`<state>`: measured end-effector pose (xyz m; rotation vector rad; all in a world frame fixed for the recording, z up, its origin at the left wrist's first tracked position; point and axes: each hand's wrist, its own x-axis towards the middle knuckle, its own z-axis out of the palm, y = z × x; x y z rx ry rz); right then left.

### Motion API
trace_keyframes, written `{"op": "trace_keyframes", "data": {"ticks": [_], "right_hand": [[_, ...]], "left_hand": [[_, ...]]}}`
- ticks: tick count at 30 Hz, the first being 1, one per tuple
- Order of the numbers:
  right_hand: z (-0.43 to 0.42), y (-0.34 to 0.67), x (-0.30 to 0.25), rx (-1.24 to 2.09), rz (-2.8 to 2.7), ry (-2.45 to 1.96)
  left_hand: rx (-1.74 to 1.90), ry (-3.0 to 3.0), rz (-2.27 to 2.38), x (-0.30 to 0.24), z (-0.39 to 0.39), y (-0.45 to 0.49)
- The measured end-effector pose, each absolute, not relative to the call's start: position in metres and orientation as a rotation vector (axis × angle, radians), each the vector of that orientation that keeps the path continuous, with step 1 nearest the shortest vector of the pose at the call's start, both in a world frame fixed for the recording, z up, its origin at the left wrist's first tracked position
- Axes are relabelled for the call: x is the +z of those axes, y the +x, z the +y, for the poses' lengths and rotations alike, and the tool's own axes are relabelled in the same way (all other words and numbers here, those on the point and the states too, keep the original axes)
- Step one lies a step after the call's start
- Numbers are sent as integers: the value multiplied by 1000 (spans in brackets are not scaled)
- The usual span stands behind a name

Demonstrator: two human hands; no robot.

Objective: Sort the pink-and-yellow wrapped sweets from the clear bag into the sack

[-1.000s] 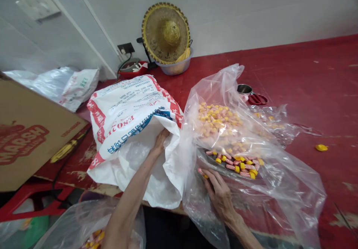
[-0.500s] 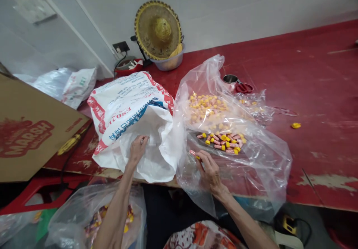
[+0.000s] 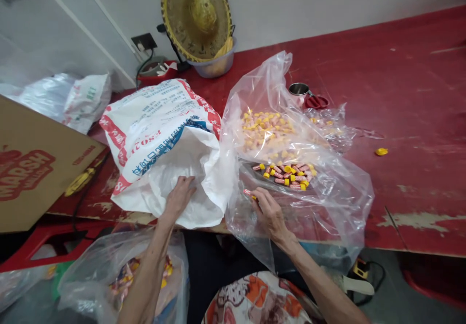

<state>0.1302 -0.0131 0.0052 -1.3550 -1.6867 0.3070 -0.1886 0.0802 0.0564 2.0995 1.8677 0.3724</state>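
Observation:
My right hand (image 3: pixel 270 213) pinches a small pink-patterned tube with a yellow cap (image 3: pixel 247 193) over the front of a clear plastic bag (image 3: pixel 327 212). Just beyond it, in the bag's opening, lie several similar yellow-capped tubes (image 3: pixel 287 174) on a dark surface. More of them show through the plastic behind. On the left, my left hand (image 3: pixel 181 195) reaches into the mouth of a white printed sack (image 3: pixel 160 134). Its fingers are bent but apart, with nothing visible in them; the fingertips are partly hidden.
Behind the bag stand a metal cup (image 3: pixel 298 90) and red-handled scissors (image 3: pixel 316 101). A yellow piece (image 3: pixel 381 152) lies on the red table (image 3: pixel 411 120). A cardboard box (image 3: pixel 43 168) is at left. Below, an open clear bag (image 3: pixel 91 270) holds colourful pieces. A straw hat (image 3: pixel 198 15) leans behind.
The view has shifted, so the table contents sit slightly higher and further left. My left hand's fingers have opened a little inside the sack. My right hand still holds the capped tube.

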Motion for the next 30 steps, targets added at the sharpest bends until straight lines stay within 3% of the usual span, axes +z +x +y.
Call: {"op": "trace_keyframes", "data": {"ticks": [3, 8, 16, 22, 27, 30], "right_hand": [[-14, 130, 0, 384, -1749, -1367], [-15, 130, 6, 334, -1596, -1320], [-2, 137, 5, 509, -1657, -1415], [-8, 140, 5, 520, -1657, -1383], [-11, 142, 13, 810, -1407, -1399], [-12, 138, 21, 971, -1206, -1346]], "left_hand": [[442, 2069, 1900, 63, 77, -183], [880, 1830, 1761, 93, 73, -169], [1056, 1150, 1114, 129, 35, -88], [1046, 1128, 1185, 105, 43, -40], [1145, 952, 1315, 82, 49, -22], [1011, 1081, 1319, 81, 46, -23]]}}
